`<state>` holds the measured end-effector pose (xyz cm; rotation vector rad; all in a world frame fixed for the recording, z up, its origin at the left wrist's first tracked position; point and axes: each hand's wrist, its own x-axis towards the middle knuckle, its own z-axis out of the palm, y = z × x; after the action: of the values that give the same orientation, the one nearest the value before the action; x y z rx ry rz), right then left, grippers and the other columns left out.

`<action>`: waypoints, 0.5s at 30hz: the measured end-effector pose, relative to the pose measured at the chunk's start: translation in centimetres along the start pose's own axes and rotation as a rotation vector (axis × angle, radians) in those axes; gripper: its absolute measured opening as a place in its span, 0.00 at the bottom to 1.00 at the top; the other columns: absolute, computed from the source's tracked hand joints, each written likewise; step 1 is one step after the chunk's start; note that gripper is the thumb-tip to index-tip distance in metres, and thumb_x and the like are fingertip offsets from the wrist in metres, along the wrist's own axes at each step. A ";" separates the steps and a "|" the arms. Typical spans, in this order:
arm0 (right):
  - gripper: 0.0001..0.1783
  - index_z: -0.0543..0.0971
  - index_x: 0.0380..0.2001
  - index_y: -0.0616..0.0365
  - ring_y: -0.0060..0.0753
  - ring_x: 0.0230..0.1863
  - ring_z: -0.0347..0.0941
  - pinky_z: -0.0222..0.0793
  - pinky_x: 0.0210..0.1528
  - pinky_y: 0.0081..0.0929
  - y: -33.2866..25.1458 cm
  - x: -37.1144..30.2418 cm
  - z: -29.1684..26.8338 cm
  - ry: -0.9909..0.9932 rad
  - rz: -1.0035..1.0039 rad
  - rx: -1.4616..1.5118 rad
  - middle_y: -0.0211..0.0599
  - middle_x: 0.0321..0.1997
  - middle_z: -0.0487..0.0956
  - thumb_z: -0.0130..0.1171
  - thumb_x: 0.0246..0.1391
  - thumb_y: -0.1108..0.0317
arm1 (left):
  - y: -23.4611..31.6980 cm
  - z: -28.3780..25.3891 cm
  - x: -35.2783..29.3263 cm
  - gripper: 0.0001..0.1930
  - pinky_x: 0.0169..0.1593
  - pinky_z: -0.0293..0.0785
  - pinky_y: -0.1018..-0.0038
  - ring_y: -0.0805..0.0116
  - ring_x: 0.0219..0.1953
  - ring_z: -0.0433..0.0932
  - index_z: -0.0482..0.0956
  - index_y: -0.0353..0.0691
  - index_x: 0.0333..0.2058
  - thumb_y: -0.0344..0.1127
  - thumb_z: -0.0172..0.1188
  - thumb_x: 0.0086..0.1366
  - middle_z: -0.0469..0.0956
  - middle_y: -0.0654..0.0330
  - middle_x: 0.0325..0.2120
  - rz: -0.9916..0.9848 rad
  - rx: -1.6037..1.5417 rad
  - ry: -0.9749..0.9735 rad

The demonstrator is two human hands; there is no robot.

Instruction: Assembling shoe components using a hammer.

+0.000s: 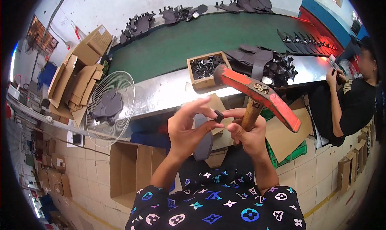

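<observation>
Between the thumb and fingers of my left hand [185,127] is a small black plastic piece [218,116], pinched in front of my chest. My right hand [252,138] is closed around the wooden handle of a hammer [253,109], whose worn red head tilts up over the bench edge. The right index finger reaches across to the black piece and seems to touch it. Below my hands a dark grey sole [204,145] lies partly hidden near my lap. Just beyond the hammer, a wooden box [201,84] holds many small black parts.
A green conveyor belt [173,45] runs behind the metal bench edge [161,93]. Dark sandal soles [257,55] and black parts [283,71] are piled right of the box. A wire fan guard [110,109] and cardboard [82,85] stand left. A co-worker [350,97] sits at right.
</observation>
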<state>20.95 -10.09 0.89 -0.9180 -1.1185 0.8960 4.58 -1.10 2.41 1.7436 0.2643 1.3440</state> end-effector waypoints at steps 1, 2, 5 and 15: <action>0.17 0.80 0.46 0.66 0.13 0.17 0.66 0.61 0.17 0.13 -0.2 0.0 0.9 0.012 0.018 0.042 0.39 0.37 0.83 0.66 0.59 0.65 | 0.2 -0.4 -0.4 0.29 0.44 0.80 0.73 0.69 0.38 0.81 0.78 0.34 0.52 0.14 0.70 0.49 0.81 0.59 0.34 0.029 0.092 -0.001; 0.15 0.80 0.45 0.66 0.14 0.17 0.67 0.62 0.16 0.14 -0.4 0.0 1.7 0.025 0.035 0.083 0.38 0.35 0.83 0.67 0.58 0.69 | 0.3 -0.9 -0.7 0.25 0.42 0.80 0.74 0.68 0.37 0.82 0.82 0.35 0.48 0.14 0.70 0.49 0.83 0.59 0.33 0.057 0.182 -0.004; 0.12 0.81 0.43 0.65 0.13 0.20 0.70 0.61 0.19 0.13 -0.6 0.0 2.4 0.041 0.079 0.105 0.35 0.33 0.83 0.68 0.56 0.72 | 1.6 -1.4 -1.0 0.19 0.39 0.79 0.75 0.65 0.36 0.83 0.85 0.37 0.42 0.16 0.69 0.48 0.84 0.60 0.30 0.194 0.344 0.003; 0.11 0.84 0.41 0.62 0.10 0.17 0.64 0.54 0.18 0.12 -0.2 1.5 1.3 -0.050 0.393 0.026 0.21 0.20 0.74 0.67 0.57 0.68 | -2.3 -3.4 -2.0 0.17 0.44 0.76 0.65 0.59 0.43 0.82 0.84 0.41 0.42 0.30 0.73 0.51 0.84 0.58 0.36 0.351 0.560 0.003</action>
<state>20.02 -8.62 1.77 -1.1196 -0.9813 1.2558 1.69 0.67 -0.58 2.3351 0.3756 1.6280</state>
